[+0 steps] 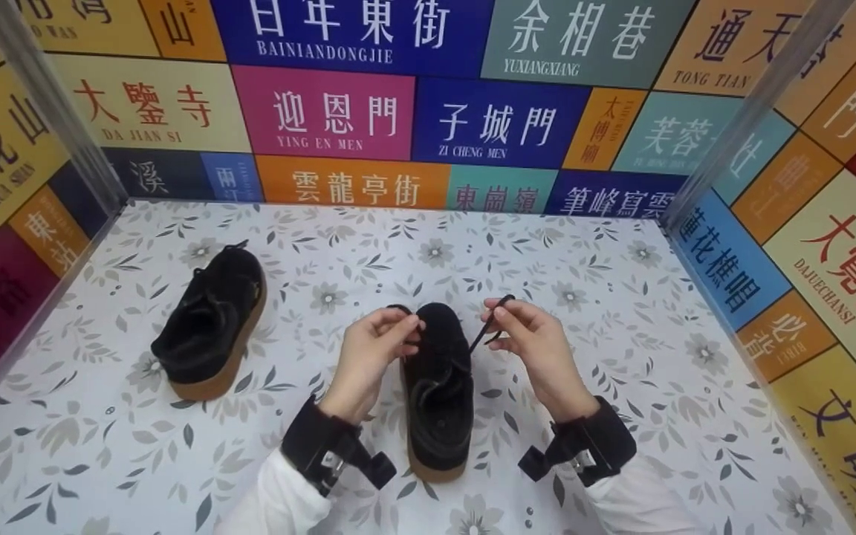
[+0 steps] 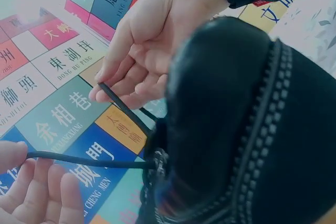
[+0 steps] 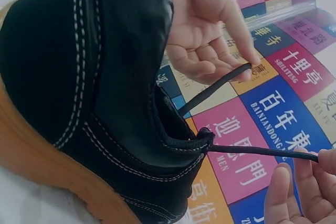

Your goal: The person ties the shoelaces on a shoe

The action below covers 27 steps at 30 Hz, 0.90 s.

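A black shoe (image 1: 439, 327) with a tan sole stands on the patterned surface in front of me, toe pointing away. My left hand (image 1: 372, 357) is at its left side near the toe, pinching one end of the black shoelace (image 2: 89, 162) between thumb and fingertips. On the other side, my right hand (image 1: 539, 349) pinches the other lace end (image 3: 257, 151). Both wrist views show the laces stretched from the shoe's lacing to the fingers. White stitching (image 3: 81, 66) runs along the shoe's side.
A second black shoe (image 1: 231, 349), its lace tied on top, stands to the left. The white surface (image 1: 584, 446) has a leaf and flower print. Colourful panels (image 1: 324, 111) with Chinese lettering rise at the back and both sides. A black strap (image 1: 324, 446) wraps each wrist.
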Available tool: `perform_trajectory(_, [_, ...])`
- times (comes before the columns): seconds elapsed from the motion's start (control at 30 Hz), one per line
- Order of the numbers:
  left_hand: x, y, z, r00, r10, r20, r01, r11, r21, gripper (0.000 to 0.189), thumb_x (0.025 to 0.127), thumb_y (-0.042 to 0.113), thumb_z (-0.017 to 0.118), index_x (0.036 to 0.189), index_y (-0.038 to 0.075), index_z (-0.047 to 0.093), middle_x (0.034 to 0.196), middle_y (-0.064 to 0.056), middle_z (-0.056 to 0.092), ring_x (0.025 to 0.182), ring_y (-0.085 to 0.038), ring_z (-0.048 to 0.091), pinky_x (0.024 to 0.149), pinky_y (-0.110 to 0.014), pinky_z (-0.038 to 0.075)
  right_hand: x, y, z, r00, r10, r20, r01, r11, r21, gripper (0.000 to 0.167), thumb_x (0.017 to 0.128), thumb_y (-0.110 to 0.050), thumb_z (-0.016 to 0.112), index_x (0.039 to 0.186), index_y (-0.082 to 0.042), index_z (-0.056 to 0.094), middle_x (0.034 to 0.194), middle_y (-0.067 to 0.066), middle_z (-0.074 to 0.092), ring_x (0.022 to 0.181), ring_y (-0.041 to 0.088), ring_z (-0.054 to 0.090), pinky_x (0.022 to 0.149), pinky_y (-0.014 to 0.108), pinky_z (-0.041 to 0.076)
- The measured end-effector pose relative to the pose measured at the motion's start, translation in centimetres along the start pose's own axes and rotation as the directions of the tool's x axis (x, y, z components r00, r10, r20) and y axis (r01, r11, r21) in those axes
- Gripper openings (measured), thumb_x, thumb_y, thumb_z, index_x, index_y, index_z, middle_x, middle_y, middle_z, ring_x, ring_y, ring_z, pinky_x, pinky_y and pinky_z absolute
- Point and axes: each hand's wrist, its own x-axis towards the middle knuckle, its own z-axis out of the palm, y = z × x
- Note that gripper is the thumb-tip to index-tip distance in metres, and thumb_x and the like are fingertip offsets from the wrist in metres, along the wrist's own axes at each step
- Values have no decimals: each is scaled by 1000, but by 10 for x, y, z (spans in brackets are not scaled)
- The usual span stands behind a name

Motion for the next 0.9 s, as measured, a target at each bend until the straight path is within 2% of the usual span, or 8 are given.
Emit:
perform_trajectory(0.17, [1,3,1,1000,29,-7,-29,999,36,9,91,3,71,95,-1,64,82,-1,73,77,-14,68,69,-25,59,4,-5,12,997,-64,51,71,987,-143,18,100,-6,59,111,5,69,91,2,70,86,12,63,68,24,56])
perform_trajectory(0.3, [1,7,0,998,64,-19,-62,996,66,11,90,3,73,94,-1,64,82,-2,71,77,-14,69,71,-28,61,8,-7,22,989,-102,107,120,976,-182,20,101,-4,56,112,9,67,88,1,68,86,15,63,72,25,55])
perform_trajectory(0.5, [0,10,-2,991,132,-15,-129,985,112,11,88,2,73,95,-3,66,81,-1,70,75,-12,67,71,-27,60,14,-9,32,957,-129,260,182,964,-192,23,103,-5,53,114,12,64,88,0,66,82,13,63,80,25,56])
perform_trajectory(0.63, [-1,12,-1,987,159,-14,-155,976,154,13,87,4,75,96,-3,67,82,1,69,76,-11,65,71,-26,58,18,-8,38,934,-121,335,202,955,-218,24,104,-7,53,115,10,64,92,5,67,83,10,63,81,23,55])
perform_trajectory(0.73, [-2,13,0,983,184,-19,-177,964,196,15,87,5,75,97,-3,67,83,0,70,77,-9,64,71,-24,56,21,-7,43,922,-110,371,201,955,-218,23,104,-7,53,114,11,64,94,8,66,84,9,63,80,22,55])
perform_trajectory(0.8, [-3,13,1,977,212,-21,-201,952,233,16,87,6,76,97,-3,68,84,-2,71,77,-9,64,71,-22,56,22,-6,46,915,-101,390,200,954,-222,23,103,-6,53,114,12,64,94,6,66,84,8,63,80,22,56])
perform_trajectory(0.9, [-3,12,1,959,283,-18,-265,915,305,17,86,8,78,96,-2,69,86,-6,73,78,-8,64,71,-20,53,24,-4,49,902,-100,419,215,947,-237,23,104,-6,53,113,12,64,93,2,66,84,8,63,79,22,56])
